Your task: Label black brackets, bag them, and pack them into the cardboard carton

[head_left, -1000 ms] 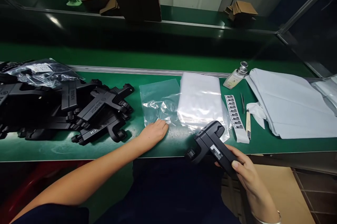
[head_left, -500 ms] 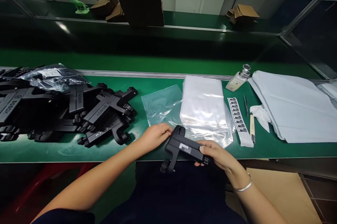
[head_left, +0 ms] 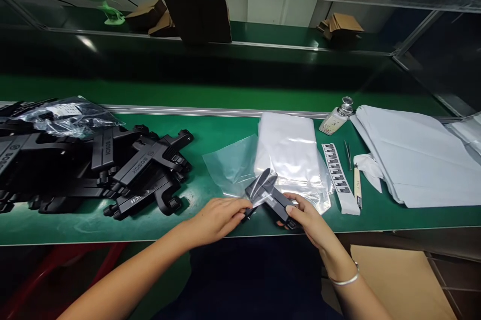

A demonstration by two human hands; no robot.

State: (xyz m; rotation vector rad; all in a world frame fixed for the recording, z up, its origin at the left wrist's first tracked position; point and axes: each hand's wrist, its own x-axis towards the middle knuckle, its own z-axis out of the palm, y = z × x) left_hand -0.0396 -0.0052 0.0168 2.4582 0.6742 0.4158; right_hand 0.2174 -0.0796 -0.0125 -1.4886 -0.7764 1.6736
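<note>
My right hand [head_left: 310,222] grips the narrow end of a black plastic bracket [head_left: 280,206], thumb on top, above the table's front edge. A pale sticker shows on the bracket's upper face. My left hand [head_left: 220,219] pinches the mouth of a clear plastic bag [head_left: 233,166], whose film lies over the wide end of the bracket. How far the bracket sits inside the bag is hard to tell. Behind it lies a stack of clear bags [head_left: 287,142]. To the left are piled several black brackets [head_left: 141,162] marked BOSCH.
A bagged black part [head_left: 71,114] tops the pile. On the right are a sticker strip [head_left: 335,170], tweezers [head_left: 347,154], a utility knife [head_left: 357,185], crumpled white paper [head_left: 370,170], a pump bottle [head_left: 334,122] and white sheets [head_left: 421,160]. A metal rail [head_left: 188,111] runs behind.
My left hand has taken hold of the bag's edge and drawn it over the bracket's wide end. The bracket has turned slightly and moved with my right hand. The camera view has shifted a little.
</note>
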